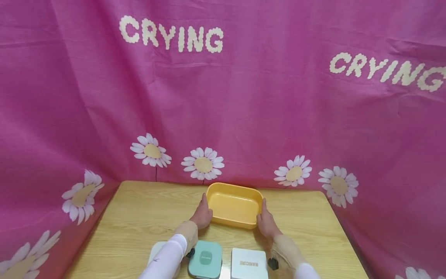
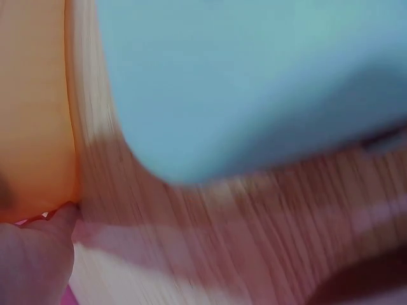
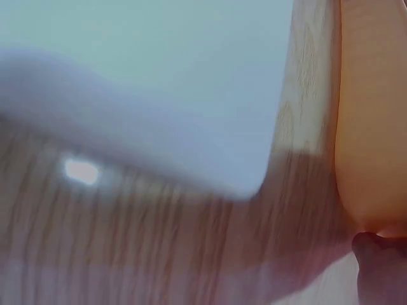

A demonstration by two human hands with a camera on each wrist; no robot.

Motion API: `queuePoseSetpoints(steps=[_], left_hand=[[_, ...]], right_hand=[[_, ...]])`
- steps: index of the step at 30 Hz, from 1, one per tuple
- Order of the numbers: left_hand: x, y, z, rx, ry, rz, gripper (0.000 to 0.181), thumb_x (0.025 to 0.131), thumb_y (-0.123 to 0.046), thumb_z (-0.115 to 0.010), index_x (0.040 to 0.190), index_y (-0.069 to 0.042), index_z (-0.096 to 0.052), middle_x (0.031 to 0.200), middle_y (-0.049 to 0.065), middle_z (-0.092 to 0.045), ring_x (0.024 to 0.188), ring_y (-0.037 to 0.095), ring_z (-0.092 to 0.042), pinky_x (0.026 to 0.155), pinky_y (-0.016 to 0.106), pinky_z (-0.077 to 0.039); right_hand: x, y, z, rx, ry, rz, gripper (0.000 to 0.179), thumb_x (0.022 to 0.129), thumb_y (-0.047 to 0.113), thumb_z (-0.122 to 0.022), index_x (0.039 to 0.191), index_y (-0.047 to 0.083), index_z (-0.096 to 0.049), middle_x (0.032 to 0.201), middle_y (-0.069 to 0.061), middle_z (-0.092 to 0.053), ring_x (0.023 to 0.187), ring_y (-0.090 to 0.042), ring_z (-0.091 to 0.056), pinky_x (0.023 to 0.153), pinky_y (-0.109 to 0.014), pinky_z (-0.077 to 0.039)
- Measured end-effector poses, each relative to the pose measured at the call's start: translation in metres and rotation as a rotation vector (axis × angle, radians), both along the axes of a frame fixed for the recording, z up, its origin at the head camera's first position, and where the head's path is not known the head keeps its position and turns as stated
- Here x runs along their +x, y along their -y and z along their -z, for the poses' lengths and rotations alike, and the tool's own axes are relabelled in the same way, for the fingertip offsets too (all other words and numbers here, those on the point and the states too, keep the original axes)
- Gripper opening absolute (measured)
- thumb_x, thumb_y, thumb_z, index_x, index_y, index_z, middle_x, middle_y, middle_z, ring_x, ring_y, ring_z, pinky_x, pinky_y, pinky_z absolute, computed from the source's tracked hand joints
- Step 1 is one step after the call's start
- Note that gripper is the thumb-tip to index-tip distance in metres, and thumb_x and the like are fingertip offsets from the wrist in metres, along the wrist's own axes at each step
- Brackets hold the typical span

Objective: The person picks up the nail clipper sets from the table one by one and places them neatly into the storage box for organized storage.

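Note:
A yellow rectangular tray (image 1: 231,208), shallow and with nothing in it, lies at the back of the wooden table. My left hand (image 1: 203,214) holds its left end, fingers along the side and thumb at the near corner. At the right end my right hand (image 1: 266,221) holds it the same way. The left wrist view shows the tray's wall (image 2: 32,114) with my left thumb (image 2: 51,248) touching its corner. Likewise, my right thumb (image 3: 372,260) meets the tray's wall (image 3: 372,114) in the right wrist view. The far fingers are partly hidden.
A mint-green box (image 1: 205,259) and a white box (image 1: 249,264) marked "MANICURE" stand near the front, between my forearms. Another pale box (image 1: 156,250) is partly covered by my left sleeve. A pink cloth (image 1: 244,116) with daisies hangs behind the table (image 1: 146,209).

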State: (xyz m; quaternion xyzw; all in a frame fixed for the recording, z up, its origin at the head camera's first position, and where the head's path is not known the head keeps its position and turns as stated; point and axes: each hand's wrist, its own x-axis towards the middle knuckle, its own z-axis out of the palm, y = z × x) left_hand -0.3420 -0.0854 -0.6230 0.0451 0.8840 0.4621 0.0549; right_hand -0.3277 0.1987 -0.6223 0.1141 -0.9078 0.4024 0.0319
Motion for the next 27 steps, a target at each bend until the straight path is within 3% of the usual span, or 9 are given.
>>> queuePoseSetpoints(steps=[11, 19, 22, 27], left_hand=[[-0.001, 0.028, -0.001, 0.007, 0.021, -0.056, 0.079, 0.095, 0.000, -0.043, 0.160, 0.014, 0.000, 0.162, 0.043, -0.019, 0.151, 0.050, -0.027, 0.126, 0.057, -0.022], [0.003, 0.040, 0.003, 0.017, 0.010, -0.087, 0.080, 0.093, -0.002, -0.041, 0.160, 0.013, 0.001, 0.162, 0.043, -0.020, 0.152, 0.051, -0.025, 0.126, 0.058, -0.020], [0.004, 0.041, 0.003, 0.012, -0.011, -0.089, 0.080, 0.092, -0.001, -0.041, 0.159, 0.015, -0.001, 0.160, 0.045, -0.022, 0.150, 0.053, -0.026, 0.126, 0.059, -0.021], [0.005, 0.046, 0.002, 0.007, -0.031, -0.065, 0.078, 0.091, 0.001, -0.042, 0.157, 0.018, -0.003, 0.157, 0.048, -0.023, 0.149, 0.055, -0.028, 0.125, 0.060, -0.023]], right_hand=[[-0.014, 0.028, 0.002, -0.030, -0.011, -0.040, 0.070, 0.098, -0.009, -0.044, 0.155, -0.024, -0.005, 0.149, -0.049, -0.037, 0.132, -0.056, -0.051, 0.116, -0.063, -0.036], [-0.014, 0.042, 0.002, -0.018, -0.030, -0.054, 0.070, 0.098, -0.006, -0.044, 0.154, -0.025, -0.007, 0.144, -0.049, -0.042, 0.124, -0.055, -0.057, 0.111, -0.064, -0.041], [-0.015, 0.045, 0.001, -0.021, 0.007, -0.050, 0.070, 0.099, -0.007, -0.043, 0.155, -0.023, -0.005, 0.149, -0.048, -0.038, 0.130, -0.056, -0.053, 0.115, -0.063, -0.038], [-0.015, 0.048, 0.004, -0.013, -0.019, -0.036, 0.070, 0.097, -0.009, -0.045, 0.154, -0.024, -0.008, 0.146, -0.048, -0.041, 0.127, -0.055, -0.055, 0.113, -0.064, -0.040]])
